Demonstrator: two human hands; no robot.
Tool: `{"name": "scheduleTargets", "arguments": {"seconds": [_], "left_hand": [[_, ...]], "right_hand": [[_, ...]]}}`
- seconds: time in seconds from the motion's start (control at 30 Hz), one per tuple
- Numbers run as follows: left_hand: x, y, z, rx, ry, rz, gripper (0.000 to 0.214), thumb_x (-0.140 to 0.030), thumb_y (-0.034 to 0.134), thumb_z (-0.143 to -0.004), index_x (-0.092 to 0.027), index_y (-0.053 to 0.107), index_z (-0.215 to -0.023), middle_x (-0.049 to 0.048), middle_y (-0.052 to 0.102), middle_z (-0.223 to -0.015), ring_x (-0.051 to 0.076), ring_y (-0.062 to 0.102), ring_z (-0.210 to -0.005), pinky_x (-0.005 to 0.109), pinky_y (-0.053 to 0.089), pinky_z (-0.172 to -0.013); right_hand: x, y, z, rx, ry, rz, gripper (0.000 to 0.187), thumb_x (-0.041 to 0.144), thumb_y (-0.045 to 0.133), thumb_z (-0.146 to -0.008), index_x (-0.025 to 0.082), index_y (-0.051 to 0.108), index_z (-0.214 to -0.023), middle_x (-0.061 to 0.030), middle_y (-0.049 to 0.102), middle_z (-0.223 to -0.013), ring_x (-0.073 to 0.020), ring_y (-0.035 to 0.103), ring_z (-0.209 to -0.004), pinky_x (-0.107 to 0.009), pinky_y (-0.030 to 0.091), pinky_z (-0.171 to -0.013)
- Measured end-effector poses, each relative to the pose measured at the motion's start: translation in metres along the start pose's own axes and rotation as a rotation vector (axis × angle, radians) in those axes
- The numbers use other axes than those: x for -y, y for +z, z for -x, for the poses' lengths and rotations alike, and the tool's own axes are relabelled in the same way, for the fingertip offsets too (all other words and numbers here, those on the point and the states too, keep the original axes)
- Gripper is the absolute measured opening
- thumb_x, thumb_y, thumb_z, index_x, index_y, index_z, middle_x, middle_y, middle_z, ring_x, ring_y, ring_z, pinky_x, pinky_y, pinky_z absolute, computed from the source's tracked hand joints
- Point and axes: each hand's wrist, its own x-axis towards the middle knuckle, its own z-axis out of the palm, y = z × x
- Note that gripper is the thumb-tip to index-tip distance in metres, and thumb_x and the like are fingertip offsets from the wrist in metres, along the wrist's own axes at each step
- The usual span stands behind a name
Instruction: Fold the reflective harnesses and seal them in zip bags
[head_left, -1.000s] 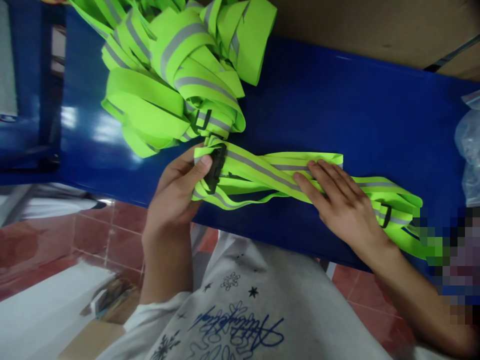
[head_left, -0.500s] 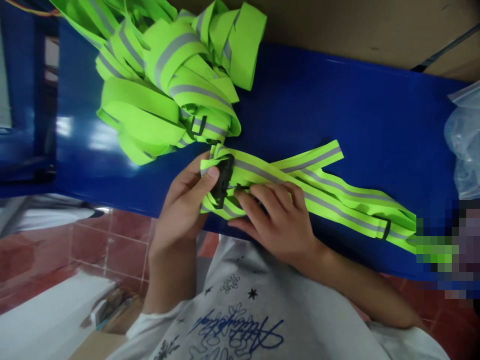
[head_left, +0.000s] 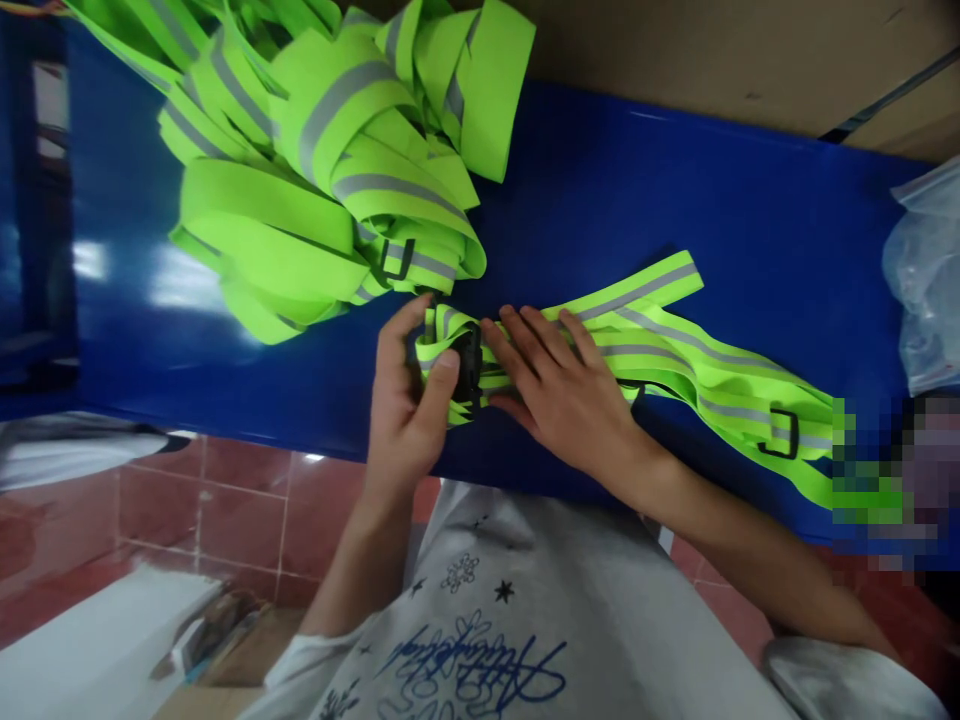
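Observation:
My left hand (head_left: 411,395) grips the folded end of a neon yellow-green reflective strap (head_left: 660,350) with a grey stripe, its thumb pressed against a black plastic buckle (head_left: 468,365). Lying flat across the strap just right of the buckle is my right hand (head_left: 562,395), fingers stretched out and palm down. The strap runs right along the blue table, with a black slider (head_left: 784,432) on it and one loose end pointing up. Part of the strap is hidden under my right hand.
A large heap of the same neon straps (head_left: 337,150) lies at the upper left, with another black slider (head_left: 397,260) on it. The blue table (head_left: 675,190) borders a brown cardboard surface (head_left: 712,50). A clear plastic bag (head_left: 930,280) is at the right edge.
My right hand has gone from fingering the strap beside the buckle to lying flat on it. My left hand and the buckle have shifted slightly right; the strap now lies more bunched.

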Motion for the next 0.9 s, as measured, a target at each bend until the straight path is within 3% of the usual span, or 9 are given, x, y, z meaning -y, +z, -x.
{"name": "scheduleTargets", "arguments": {"seconds": [0.1, 0.27, 0.37, 0.47, 0.6, 0.7, 0.9], "left_hand": [[0.002, 0.008, 0.001, -0.024, 0.173, -0.177, 0.051, -0.038, 0.058, -0.102, -0.029, 0.048, -0.15, 0.01, 0.051, -0.154, 0.027, 0.048, -0.144, 0.046, 0.038, -0.124], [0.006, 0.017, 0.002, -0.048, 0.322, -0.474, 0.05, -0.033, 0.058, -0.1, -0.023, 0.048, -0.148, 0.0152, 0.057, -0.144, 0.028, 0.05, -0.137, 0.052, 0.04, -0.119], [0.007, 0.021, 0.004, -0.072, 0.296, -0.492, 0.053, -0.03, 0.06, -0.099, -0.024, 0.046, -0.15, 0.0147, 0.056, -0.142, 0.026, 0.051, -0.135, 0.048, 0.042, -0.118], [0.005, 0.021, 0.005, -0.098, 0.271, -0.494, 0.055, -0.028, 0.065, -0.097, -0.027, 0.048, -0.15, 0.0137, 0.056, -0.138, 0.026, 0.053, -0.132, 0.045, 0.044, -0.116], [-0.008, 0.012, 0.006, -0.106, 0.25, -0.554, 0.054, -0.027, 0.068, -0.095, -0.024, 0.054, -0.147, 0.0134, 0.057, -0.131, 0.027, 0.057, -0.126, 0.044, 0.046, -0.113], [-0.021, 0.008, 0.006, -0.103, 0.257, -0.617, 0.055, -0.023, 0.066, -0.095, -0.025, 0.055, -0.149, 0.0133, 0.055, -0.133, 0.028, 0.055, -0.126, 0.045, 0.045, -0.114], [-0.03, 0.037, 0.007, -0.012, 0.281, -0.708, 0.058, -0.011, 0.051, -0.095, -0.025, 0.054, -0.151, 0.0148, 0.055, -0.139, 0.033, 0.05, -0.131, 0.057, 0.033, -0.119]], "right_hand": [[-0.002, 0.007, -0.001, 0.006, -0.005, 0.006, 0.057, 0.034, 0.04, -0.109, 0.011, 0.035, -0.161, -0.0151, 0.04, -0.165, -0.0323, 0.039, -0.151, -0.056, 0.03, -0.126], [-0.003, 0.011, 0.0, 0.019, -0.012, 0.008, 0.047, 0.024, 0.043, -0.107, 0.011, 0.051, -0.152, -0.014, 0.039, -0.166, -0.032, 0.041, -0.149, -0.055, 0.037, -0.122], [-0.006, 0.009, 0.001, 0.026, -0.019, 0.013, 0.049, 0.024, 0.044, -0.107, 0.011, 0.048, -0.154, -0.0137, 0.037, -0.167, -0.0303, 0.041, -0.15, -0.054, 0.039, -0.122], [-0.012, 0.003, 0.005, 0.049, -0.031, 0.022, 0.054, 0.029, 0.043, -0.108, 0.011, 0.04, -0.159, -0.0138, 0.035, -0.168, -0.0302, 0.037, -0.153, -0.058, 0.033, -0.125], [-0.023, -0.006, 0.014, 0.069, -0.016, 0.037, 0.076, 0.05, 0.049, -0.105, 0.008, 0.026, -0.164, -0.017, 0.035, -0.168, -0.0353, 0.033, -0.155, -0.068, 0.02, -0.128], [-0.026, -0.008, 0.02, 0.083, -0.017, 0.032, 0.078, 0.052, 0.047, -0.105, 0.007, 0.025, -0.164, -0.0199, 0.035, -0.167, -0.0369, 0.034, -0.154, -0.069, 0.022, -0.127], [-0.017, 0.006, 0.021, 0.028, 0.049, -0.033, 0.066, 0.04, 0.041, -0.108, 0.006, 0.029, -0.163, -0.0208, 0.039, -0.165, -0.0381, 0.039, -0.15, -0.064, 0.029, -0.123]]}}
